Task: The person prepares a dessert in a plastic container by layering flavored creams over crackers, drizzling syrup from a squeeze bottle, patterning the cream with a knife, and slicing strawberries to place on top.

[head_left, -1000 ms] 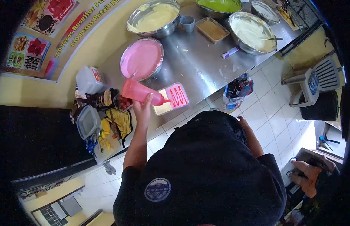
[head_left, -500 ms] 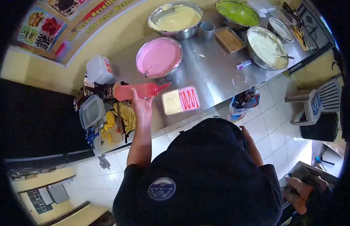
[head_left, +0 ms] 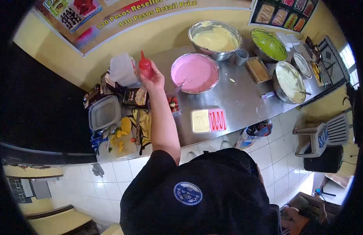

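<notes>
My left hand (head_left: 153,78) is wrapped round a red squeeze bottle (head_left: 144,64), held upright with its nozzle up beside a clear plastic tub (head_left: 123,69). To its right stands a steel bowl of pink cream (head_left: 195,73). Nearer the table's front edge lies a rectangular container (head_left: 209,120), its left half pale yellow and its right half pink with a red zigzag. A box of strawberries (head_left: 173,104) sits partly behind my left forearm. My right hand is hidden behind my dark shirt.
Bowls of yellow cream (head_left: 216,38), green cream (head_left: 269,45) and white cream (head_left: 289,82) stand farther right on the steel table (head_left: 244,105). A board with cut mango (head_left: 121,147) is at the left. A white chair (head_left: 326,133) and another person's bare skin (head_left: 295,221) show at the right.
My left hand has lifted the red bottle away from the container, back and to the left, and turned it nozzle up. The view has shifted, and my right hand has dropped out of sight.
</notes>
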A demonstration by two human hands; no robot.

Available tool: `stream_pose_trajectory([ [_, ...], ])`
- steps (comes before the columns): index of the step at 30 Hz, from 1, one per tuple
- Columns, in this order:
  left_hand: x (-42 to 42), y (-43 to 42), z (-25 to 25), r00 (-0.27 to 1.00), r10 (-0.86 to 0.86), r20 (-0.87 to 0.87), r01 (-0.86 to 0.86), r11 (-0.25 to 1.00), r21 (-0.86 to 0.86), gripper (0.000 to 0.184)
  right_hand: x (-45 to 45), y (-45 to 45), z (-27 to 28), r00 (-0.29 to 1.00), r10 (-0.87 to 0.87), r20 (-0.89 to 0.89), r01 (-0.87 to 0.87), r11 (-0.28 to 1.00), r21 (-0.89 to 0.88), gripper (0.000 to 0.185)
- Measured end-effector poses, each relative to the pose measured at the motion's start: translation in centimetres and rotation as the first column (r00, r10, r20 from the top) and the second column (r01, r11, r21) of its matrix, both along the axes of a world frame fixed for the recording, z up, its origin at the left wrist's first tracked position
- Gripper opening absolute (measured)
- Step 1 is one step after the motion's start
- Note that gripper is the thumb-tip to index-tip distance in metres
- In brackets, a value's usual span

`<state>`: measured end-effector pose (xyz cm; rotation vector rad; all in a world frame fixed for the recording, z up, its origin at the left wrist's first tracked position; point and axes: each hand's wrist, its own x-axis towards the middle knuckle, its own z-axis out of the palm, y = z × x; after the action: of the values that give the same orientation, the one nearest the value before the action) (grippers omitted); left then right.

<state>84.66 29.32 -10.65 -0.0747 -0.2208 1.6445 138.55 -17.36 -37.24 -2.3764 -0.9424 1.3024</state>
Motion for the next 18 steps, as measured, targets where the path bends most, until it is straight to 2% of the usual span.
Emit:
stream_pose_trajectory([
  [3, -0.1, 0.9, -3.4, 0.999, 0.024, 0.038, -0.022, 0.999, -0.036, 0.035, -0.4, -0.7, 0.9, 1.000, -0.004, -0.003, 0.004, 1.000, -0.002, 0.057],
  [5, -0.1, -0.4, -4.9, 0.992, -0.077, 0.103, 0.083, 0.995, -0.061, 0.034, -0.6, -1.5, 0.9, 1.000, -0.006, -0.010, 0.006, 1.000, -0.007, 0.058],
  [9, -1.2, -0.8, -6.5, 0.988, -0.101, 0.120, 0.121, 0.978, -0.173, 0.032, -0.5, -3.4, -0.1, 0.999, -0.003, -0.036, 0.003, 1.000, -0.009, 0.058],
  [11, -1.5, -2.4, -4.5, 0.986, -0.170, 0.000, 0.163, 0.946, -0.281, 0.038, 0.1, -4.7, -1.5, 0.997, -0.011, -0.072, 0.012, 1.000, 0.006, 0.058],
  [12, -1.8, -4.0, -2.5, 0.985, -0.170, -0.001, 0.163, 0.943, -0.290, 0.038, 0.4, -5.3, -2.4, 0.995, -0.017, -0.100, 0.019, 1.000, 0.022, 0.058],
  [14, -2.1, -8.7, 0.8, 0.974, -0.210, -0.083, 0.169, 0.921, -0.352, 0.045, 2.3, -6.6, -6.2, 0.946, -0.082, -0.313, 0.117, 0.989, 0.095, 0.059],
  [15, -4.8, -10.2, -0.3, 0.885, -0.242, -0.398, 0.106, 0.937, -0.334, 0.046, 3.1, -7.1, -7.7, 0.904, -0.113, -0.413, 0.171, 0.980, 0.106, 0.059],
  [16, -6.2, -12.3, 0.5, 0.701, -0.248, -0.669, 0.062, 0.956, -0.288, 0.047, 1.8, -6.4, -5.7, 0.879, -0.125, -0.460, 0.196, 0.974, 0.111, 0.059],
  [17, -6.6, -14.7, 1.2, 0.286, -0.306, -0.908, -0.302, 0.871, -0.388, 0.044, 0.2, -4.1, -4.3, 0.982, 0.004, -0.187, 0.011, 0.997, 0.077, 0.061],
  [18, -8.6, -16.5, 0.8, -0.093, -0.401, -0.911, -0.458, 0.830, -0.318, 0.038, -2.9, -0.7, -0.3, 0.985, 0.150, 0.086, -0.148, 0.989, -0.031, 0.064],
])
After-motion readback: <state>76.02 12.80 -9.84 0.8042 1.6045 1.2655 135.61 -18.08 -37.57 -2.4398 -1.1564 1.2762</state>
